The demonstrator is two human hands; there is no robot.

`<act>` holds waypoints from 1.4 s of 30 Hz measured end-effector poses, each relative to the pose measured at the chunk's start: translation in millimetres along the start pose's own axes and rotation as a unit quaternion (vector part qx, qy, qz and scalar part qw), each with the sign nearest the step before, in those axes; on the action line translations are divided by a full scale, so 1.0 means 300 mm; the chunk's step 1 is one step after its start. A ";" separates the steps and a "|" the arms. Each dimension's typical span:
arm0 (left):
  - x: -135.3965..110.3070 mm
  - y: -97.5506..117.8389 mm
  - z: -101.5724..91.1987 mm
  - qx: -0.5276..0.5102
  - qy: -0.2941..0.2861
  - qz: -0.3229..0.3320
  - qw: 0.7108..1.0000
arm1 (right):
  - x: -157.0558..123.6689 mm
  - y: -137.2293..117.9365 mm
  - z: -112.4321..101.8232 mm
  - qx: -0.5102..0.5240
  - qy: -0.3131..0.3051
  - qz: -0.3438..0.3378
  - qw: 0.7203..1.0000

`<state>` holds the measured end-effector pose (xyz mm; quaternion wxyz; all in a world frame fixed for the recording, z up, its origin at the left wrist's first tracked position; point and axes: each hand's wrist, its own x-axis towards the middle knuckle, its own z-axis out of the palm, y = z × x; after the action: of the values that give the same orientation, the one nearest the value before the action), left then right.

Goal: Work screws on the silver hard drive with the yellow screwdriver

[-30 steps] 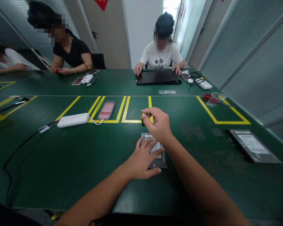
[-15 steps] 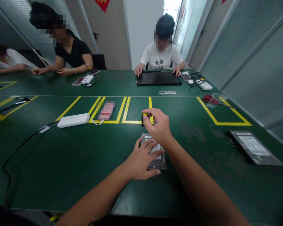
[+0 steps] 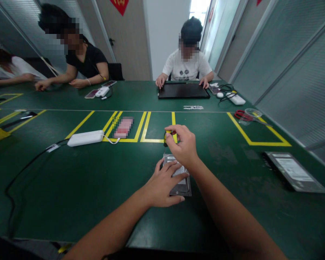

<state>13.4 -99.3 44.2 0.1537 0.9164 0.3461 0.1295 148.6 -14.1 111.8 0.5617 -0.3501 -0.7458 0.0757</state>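
A hard drive (image 3: 182, 188) with a pale label lies flat on the green table in front of me, partly covered by both hands. My left hand (image 3: 166, 184) rests across it, fingers spread and pressing on its top and sides. Above the drive's far left corner, my right hand (image 3: 182, 142) pinches a small black-and-yellow screwdriver (image 3: 166, 139) between thumb and fingers. Its thin shaft points down at that corner; whether the tip sits in a screw is too small to tell.
A second hard drive (image 3: 294, 171) lies to the right. Red-handled scissors (image 3: 245, 115) and a clear plastic cup (image 3: 253, 112) are farther back. On the left, a white power strip (image 3: 86, 138) trails a black cable beside a phone (image 3: 124, 127). Across the table a person holds a black panel (image 3: 183, 91).
The view has shifted very slightly. My right hand's fingers have turned a little on the screwdriver handle, showing more yellow; my left hand stays on the hard drive.
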 end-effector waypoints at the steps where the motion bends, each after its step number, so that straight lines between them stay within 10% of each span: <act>1: 0.000 0.000 0.000 -0.001 0.000 0.000 1.000 | -0.001 -0.001 0.001 0.006 -0.001 -0.002 1.000; 42: 0.002 -0.008 0.005 -0.014 0.001 -0.005 1.000 | -0.003 0.019 0.008 0.013 -0.021 -0.007 1.000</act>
<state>13.1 -97.5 42.2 0.1662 0.9124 0.3490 0.1347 149.1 -9.8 107.5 0.5506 -0.3362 -0.7589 0.0887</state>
